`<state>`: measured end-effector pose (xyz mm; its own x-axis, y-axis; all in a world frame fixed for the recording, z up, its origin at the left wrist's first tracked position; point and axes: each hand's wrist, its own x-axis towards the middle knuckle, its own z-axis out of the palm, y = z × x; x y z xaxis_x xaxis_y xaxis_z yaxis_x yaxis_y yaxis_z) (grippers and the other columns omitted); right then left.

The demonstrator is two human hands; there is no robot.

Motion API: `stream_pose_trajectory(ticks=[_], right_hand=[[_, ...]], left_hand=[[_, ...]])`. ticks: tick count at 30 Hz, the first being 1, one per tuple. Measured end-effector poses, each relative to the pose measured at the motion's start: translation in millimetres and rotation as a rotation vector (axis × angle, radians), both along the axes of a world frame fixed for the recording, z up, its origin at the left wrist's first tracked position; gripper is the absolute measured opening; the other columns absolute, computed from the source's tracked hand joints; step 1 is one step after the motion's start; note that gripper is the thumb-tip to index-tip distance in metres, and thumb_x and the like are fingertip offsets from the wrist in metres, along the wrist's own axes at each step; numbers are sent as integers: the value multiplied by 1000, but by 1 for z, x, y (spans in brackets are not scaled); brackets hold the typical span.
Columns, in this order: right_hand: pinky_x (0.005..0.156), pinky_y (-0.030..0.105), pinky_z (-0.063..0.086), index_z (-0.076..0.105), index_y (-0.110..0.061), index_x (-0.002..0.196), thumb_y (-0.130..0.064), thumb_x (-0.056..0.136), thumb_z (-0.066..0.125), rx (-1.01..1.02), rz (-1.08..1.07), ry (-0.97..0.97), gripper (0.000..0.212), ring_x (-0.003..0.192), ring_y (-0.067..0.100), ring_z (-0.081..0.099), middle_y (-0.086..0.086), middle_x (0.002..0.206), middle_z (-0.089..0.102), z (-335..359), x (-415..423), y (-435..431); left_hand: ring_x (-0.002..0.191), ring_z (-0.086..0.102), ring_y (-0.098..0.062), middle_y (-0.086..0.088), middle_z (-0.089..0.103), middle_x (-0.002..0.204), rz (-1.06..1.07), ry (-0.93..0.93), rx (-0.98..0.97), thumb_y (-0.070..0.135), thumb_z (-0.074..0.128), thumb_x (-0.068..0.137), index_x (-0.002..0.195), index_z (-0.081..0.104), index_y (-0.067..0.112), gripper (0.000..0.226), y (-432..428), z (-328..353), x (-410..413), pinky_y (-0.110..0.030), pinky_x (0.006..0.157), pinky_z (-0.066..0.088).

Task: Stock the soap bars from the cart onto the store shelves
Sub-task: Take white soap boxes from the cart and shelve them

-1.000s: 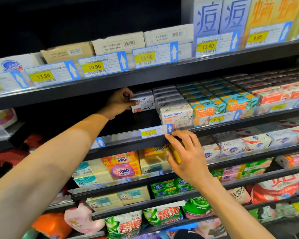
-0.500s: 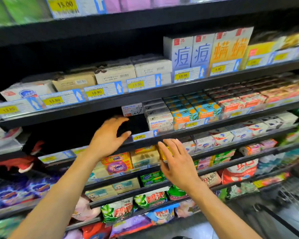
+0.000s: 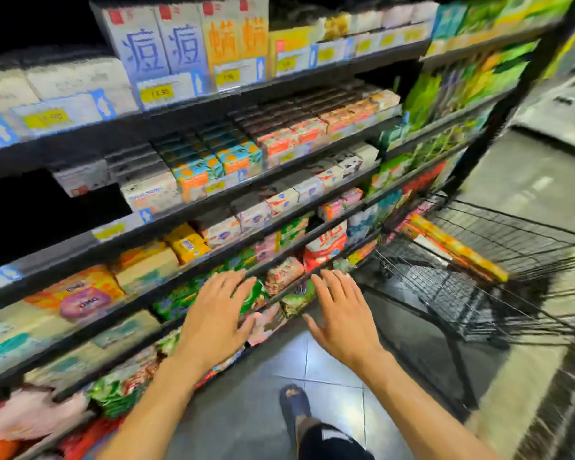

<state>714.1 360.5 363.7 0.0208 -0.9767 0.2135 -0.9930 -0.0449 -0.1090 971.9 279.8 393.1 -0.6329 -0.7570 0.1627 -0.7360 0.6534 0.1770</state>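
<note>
Tall black metal store shelves (image 3: 312,76) fill the left and middle of the aisle, packed tier on tier with boxed and bagged goods, much of it smeared by blur. To the right, close to the shelf end, stands a black wire shopping cart (image 3: 512,234). A row of long yellow and orange packs (image 3: 458,250) lies along its side nearest the shelves, though I cannot tell what they are. The soap sits on the second tier from the top: a column of white soap boxes with blue lettering (image 3: 150,194) at the shelf's front lip, with rows of teal and orange soap boxes (image 3: 213,161) just beside it on the right. One lone white soap box (image 3: 80,179) stands further left, set back from the edge. Lower down, in front of tiers of green packets, the person's left hand (image 3: 216,313) and right hand (image 3: 342,322) hover side by side, palms down, fingers straight and spread, gripping nothing. Beneath them, on the grey tiled floor (image 3: 329,376), a foot in a dark blue slipper (image 3: 292,403) points along the aisle.
</note>
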Motion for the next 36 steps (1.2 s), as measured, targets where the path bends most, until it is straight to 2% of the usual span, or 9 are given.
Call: stream_pose_trajectory(ticks=[3, 7, 10, 18, 21, 26, 31, 36], right_hand=[[123, 49, 27, 46, -12, 149, -58, 93, 50, 28, -126, -18, 72, 142, 33, 40, 11, 152, 46, -6, -51, 26], [123, 48, 27, 47, -12, 148, -58, 92, 50, 47, -274, -42, 73, 142, 32, 41, 10, 151, 47, -15, -130, 44], [121, 47, 27, 49, -10, 147, -57, 90, 51, 55, -375, -61, 73, 140, 32, 42, 10, 149, 49, -24, -196, 46], [122, 47, 28, 42, -12, 152, -59, 91, 46, 140, -570, -114, 77, 143, 30, 39, 9, 152, 45, -47, -374, 40], [123, 47, 27, 41, -11, 152, -59, 93, 49, 172, -611, -124, 77, 144, 30, 37, 9, 153, 43, -49, -429, 34], [125, 44, 25, 41, -12, 152, -60, 93, 52, 191, -697, -158, 77, 145, 27, 35, 8, 154, 43, -60, -500, 7], [124, 41, 28, 42, -12, 150, -59, 92, 56, 222, -768, -201, 77, 142, 26, 37, 7, 151, 45, -87, -559, -34], [120, 44, 34, 44, -10, 150, -58, 93, 55, 271, -842, -287, 75, 139, 28, 42, 10, 148, 49, -129, -614, -84]], left_hand=[[129, 52, -31, -8, 55, 142, -83, -12, 21, 50, 52, 87, 140, 55, 15, 63, 2, -9, -58, -42, 117, 27], [133, 48, -29, -4, 50, 146, -204, -51, 62, 52, 49, 86, 145, 50, 19, 68, -12, -15, -150, -45, 116, 36], [133, 50, -29, -7, 53, 145, -270, -83, 62, 54, 45, 86, 143, 53, 16, 70, -32, -23, -227, -45, 116, 36], [127, 55, -33, -11, 56, 139, -415, -84, 115, 52, 51, 90, 137, 57, 11, 63, -74, -48, -436, -46, 108, 46], [129, 53, -31, -9, 55, 142, -475, -95, 139, 53, 48, 91, 140, 56, 12, 64, -84, -54, -498, -47, 110, 44], [134, 48, -26, -5, 52, 145, -530, -143, 167, 52, 52, 92, 142, 53, 15, 63, -120, -71, -581, -46, 115, 38], [134, 50, -28, -7, 54, 145, -583, -220, 241, 55, 44, 91, 142, 54, 15, 66, -178, -105, -657, -47, 114, 40], [125, 57, -32, -9, 60, 138, -543, -250, 368, 46, 62, 83, 133, 61, 12, 61, -242, -145, -729, -43, 109, 44]])
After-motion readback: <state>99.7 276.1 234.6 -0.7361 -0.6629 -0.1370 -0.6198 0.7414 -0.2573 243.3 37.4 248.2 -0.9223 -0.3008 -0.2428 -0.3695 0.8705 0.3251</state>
